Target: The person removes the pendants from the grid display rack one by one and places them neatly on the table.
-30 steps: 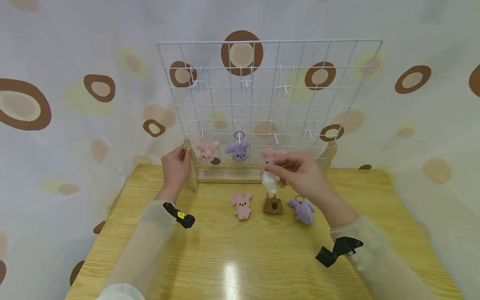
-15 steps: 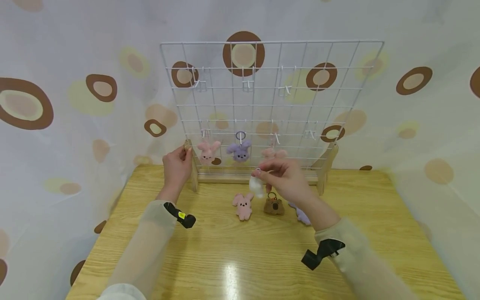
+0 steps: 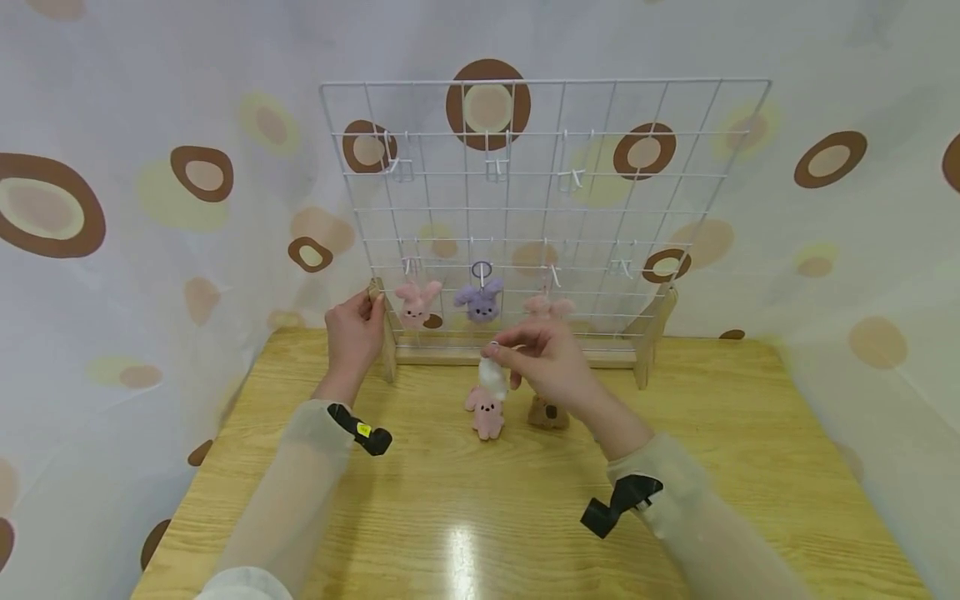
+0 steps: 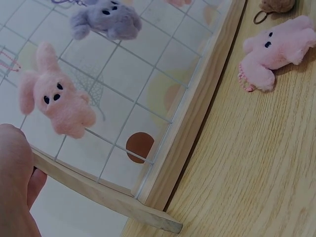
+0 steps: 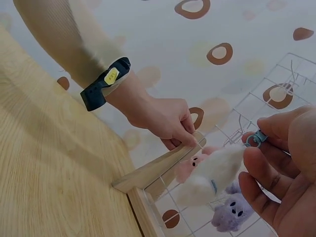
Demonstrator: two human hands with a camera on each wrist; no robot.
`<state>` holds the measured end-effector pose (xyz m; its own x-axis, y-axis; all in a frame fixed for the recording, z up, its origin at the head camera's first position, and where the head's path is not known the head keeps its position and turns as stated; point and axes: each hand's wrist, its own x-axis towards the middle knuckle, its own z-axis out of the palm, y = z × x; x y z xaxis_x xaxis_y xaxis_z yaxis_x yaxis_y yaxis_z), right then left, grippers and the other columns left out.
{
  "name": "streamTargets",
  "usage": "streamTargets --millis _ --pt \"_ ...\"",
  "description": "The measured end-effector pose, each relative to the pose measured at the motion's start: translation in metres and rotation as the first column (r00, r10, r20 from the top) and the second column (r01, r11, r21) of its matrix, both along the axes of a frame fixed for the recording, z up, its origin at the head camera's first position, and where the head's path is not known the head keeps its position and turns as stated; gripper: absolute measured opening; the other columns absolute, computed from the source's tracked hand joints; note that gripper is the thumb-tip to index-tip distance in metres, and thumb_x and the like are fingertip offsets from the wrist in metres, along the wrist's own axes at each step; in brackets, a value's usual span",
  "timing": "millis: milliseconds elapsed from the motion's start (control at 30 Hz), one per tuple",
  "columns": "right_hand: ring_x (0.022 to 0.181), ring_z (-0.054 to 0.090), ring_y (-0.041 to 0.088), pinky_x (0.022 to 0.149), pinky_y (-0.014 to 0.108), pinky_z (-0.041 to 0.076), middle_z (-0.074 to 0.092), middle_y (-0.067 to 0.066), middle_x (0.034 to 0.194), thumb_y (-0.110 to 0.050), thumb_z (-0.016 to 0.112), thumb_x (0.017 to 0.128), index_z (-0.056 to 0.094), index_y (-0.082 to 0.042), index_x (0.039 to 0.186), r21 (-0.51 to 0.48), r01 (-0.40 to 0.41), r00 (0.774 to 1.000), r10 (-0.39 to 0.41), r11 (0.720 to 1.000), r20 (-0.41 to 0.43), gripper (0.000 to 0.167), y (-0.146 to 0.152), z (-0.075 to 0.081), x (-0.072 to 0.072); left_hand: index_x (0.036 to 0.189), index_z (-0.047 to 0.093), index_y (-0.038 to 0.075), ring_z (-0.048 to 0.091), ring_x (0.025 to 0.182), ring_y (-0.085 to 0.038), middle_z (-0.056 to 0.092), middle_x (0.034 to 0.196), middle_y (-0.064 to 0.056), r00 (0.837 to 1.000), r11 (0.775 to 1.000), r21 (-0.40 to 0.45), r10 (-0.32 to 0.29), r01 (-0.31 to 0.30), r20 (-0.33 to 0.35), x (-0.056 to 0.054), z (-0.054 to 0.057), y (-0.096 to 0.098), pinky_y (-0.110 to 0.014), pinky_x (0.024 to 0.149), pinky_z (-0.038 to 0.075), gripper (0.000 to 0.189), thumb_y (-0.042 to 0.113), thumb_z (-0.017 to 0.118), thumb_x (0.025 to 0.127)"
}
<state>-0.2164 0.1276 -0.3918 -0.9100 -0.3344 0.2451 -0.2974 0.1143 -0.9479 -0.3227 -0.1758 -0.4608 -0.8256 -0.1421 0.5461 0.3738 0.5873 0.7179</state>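
Observation:
My right hand (image 3: 551, 358) pinches the light-blue clasp (image 5: 262, 137) of a white plush keychain (image 3: 492, 379), which dangles in front of the rack's lower rail. Below it a pink bunny plush (image 3: 487, 421) lies on the table, its top partly covered. My left hand (image 3: 354, 333) grips the top of the left wooden post (image 3: 387, 346) of the white wire grid rack (image 3: 543, 210). On the rack's lower hooks hang a pink bunny plush (image 3: 415, 307), a purple bunny plush (image 3: 482, 304) and another pink plush (image 3: 547, 307), partly behind my right hand.
A brown bear plush (image 3: 546, 413) lies on the wooden table (image 3: 420, 517), partly behind my right wrist. Three upper hooks (image 3: 498, 167) and a lower right hook (image 3: 622, 268) on the grid bear nothing. A patterned sheet (image 3: 825, 275) stands behind the rack.
My right hand has moved left with the white plush keychain, from beside the third hanging plush to above the lying pink bunny. A purple plush on the table is now hidden. My left hand stays put.

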Motion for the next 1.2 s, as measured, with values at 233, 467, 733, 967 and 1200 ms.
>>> streamTargets --millis 233,467,733,967,1200 --pt "0.053 0.061 0.018 0.054 0.03 0.056 0.078 0.013 0.102 -0.006 0.075 0.1 0.079 0.003 0.104 -0.014 -0.032 0.998 0.032 0.999 0.054 0.011 -0.015 -0.015 -0.002 0.111 0.078 -0.007 0.078 0.089 -0.031 0.078 0.096 -0.022 1.0 1.0 0.006 0.003 -0.003 0.011 0.0 0.002 0.002 -0.046 0.074 0.063 0.024 0.013 0.067 0.106" --pt "0.051 0.059 0.018 0.048 0.027 0.05 0.078 0.016 0.1 -0.004 0.074 0.099 0.077 0.006 0.104 -0.053 -0.036 0.995 0.041 0.998 0.094 0.012 -0.027 -0.038 -0.002 0.11 0.078 -0.008 0.078 0.088 -0.029 0.078 0.096 -0.022 1.0 1.0 0.014 0.005 -0.005 0.016 -0.001 0.002 0.003 -0.045 0.073 0.063 0.024 0.013 0.067 0.106" --pt "0.049 0.06 0.015 0.046 0.028 0.051 0.078 0.017 0.096 -0.007 0.075 0.099 0.078 0.005 0.104 -0.062 -0.02 0.987 0.03 0.998 0.157 0.013 -0.038 -0.059 0.001 0.103 0.079 -0.007 0.078 0.081 -0.027 0.078 0.091 -0.02 1.0 1.0 0.001 0.011 -0.011 -0.007 -0.002 0.0 0.003 -0.044 0.068 0.061 0.022 0.012 0.067 0.105" --pt "0.05 0.061 0.015 0.044 0.029 0.051 0.078 0.017 0.095 -0.01 0.077 0.099 0.078 0.004 0.106 -0.069 0.002 0.982 0.011 0.998 0.191 0.016 -0.049 -0.072 -0.001 0.108 0.079 -0.007 0.079 0.088 -0.029 0.078 0.096 -0.021 1.0 1.0 0.019 0.012 -0.012 0.01 -0.002 -0.001 0.002 -0.045 0.073 0.063 0.023 0.013 0.068 0.105" --pt "0.048 0.058 0.013 0.039 0.023 0.039 0.08 0.013 0.096 -0.009 0.076 0.099 0.079 0.003 0.105 -0.071 0.045 0.963 -0.024 0.996 0.27 0.013 -0.059 -0.083 -0.001 0.11 0.078 -0.007 0.078 0.09 -0.03 0.078 0.098 -0.022 1.0 1.0 0.022 0.01 -0.01 0.019 0.0 -0.001 0.001 -0.045 0.075 0.063 0.024 0.014 0.068 0.105"
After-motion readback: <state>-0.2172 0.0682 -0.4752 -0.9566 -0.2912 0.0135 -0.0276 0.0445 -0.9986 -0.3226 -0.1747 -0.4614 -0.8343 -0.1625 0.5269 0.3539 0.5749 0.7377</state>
